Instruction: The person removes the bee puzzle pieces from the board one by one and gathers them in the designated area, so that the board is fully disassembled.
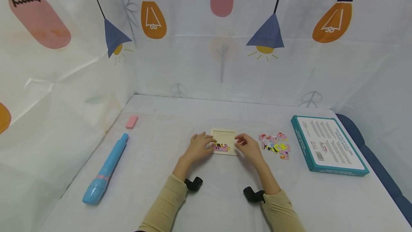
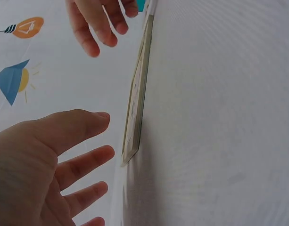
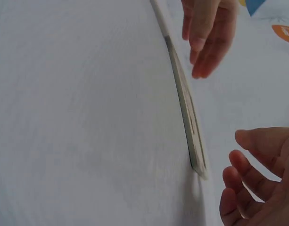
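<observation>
A pale puzzle tray (image 1: 224,135) lies flat on the white table, with a few joined pink and yellow puzzle pieces (image 1: 221,147) along its near left part. My left hand (image 1: 200,146) hovers at the tray's left side, fingers loosely spread and holding nothing. On the opposite side is my right hand (image 1: 249,148), its fingers slightly bent with nothing in them. In the left wrist view the tray (image 2: 138,89) shows edge-on between both hands. Loose puzzle pieces (image 1: 275,145) lie in a cluster to the right of my right hand.
A teal-edged box (image 1: 331,144) lies at the right, beside a dark blue chair (image 1: 370,149). At the left lie a blue microphone-shaped object (image 1: 106,171) and a small pink block (image 1: 132,122). A printed white curtain (image 1: 193,63) hangs behind the table.
</observation>
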{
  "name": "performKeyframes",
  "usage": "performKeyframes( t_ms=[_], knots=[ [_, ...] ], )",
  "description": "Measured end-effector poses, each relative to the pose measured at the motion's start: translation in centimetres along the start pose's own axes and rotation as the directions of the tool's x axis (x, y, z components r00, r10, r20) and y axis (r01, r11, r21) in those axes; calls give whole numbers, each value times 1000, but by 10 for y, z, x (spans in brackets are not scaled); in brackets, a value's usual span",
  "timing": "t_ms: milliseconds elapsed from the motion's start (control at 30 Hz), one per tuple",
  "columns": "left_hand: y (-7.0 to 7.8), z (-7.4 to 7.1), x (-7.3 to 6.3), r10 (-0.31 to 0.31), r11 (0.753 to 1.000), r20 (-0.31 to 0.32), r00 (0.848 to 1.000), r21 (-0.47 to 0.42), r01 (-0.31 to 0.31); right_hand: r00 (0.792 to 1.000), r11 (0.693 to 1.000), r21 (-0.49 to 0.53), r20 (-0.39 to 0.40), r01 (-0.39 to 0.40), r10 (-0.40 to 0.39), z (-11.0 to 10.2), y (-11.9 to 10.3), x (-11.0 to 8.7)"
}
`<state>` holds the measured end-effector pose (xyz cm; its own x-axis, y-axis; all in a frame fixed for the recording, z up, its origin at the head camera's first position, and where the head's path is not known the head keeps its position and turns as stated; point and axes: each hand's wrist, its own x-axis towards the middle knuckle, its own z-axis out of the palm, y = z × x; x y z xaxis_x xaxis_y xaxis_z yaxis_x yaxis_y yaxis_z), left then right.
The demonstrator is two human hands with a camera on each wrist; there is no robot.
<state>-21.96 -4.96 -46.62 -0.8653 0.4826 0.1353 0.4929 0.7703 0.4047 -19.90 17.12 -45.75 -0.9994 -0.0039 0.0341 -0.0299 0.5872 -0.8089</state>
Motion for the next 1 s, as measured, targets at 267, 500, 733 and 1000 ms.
performKeyframes(
  t_ms=[267,500,733,1000],
  knots=[
    [-4,1,-2,7,1000,47,999,-2,-7,988,968,-211,99,133,-114,22,-15,3],
    [-4,1,-3,-11,1000,78,997,-10,11,988,940,-318,127,122,-85,28,-19,4],
    [-2,-1,-4,-40,999,78,996,-34,42,988,945,-303,120,127,-95,30,-17,6],
    [0,-1,-4,-64,997,98,993,-42,69,989,991,-90,115,99,-88,23,-15,3]
  ],
)
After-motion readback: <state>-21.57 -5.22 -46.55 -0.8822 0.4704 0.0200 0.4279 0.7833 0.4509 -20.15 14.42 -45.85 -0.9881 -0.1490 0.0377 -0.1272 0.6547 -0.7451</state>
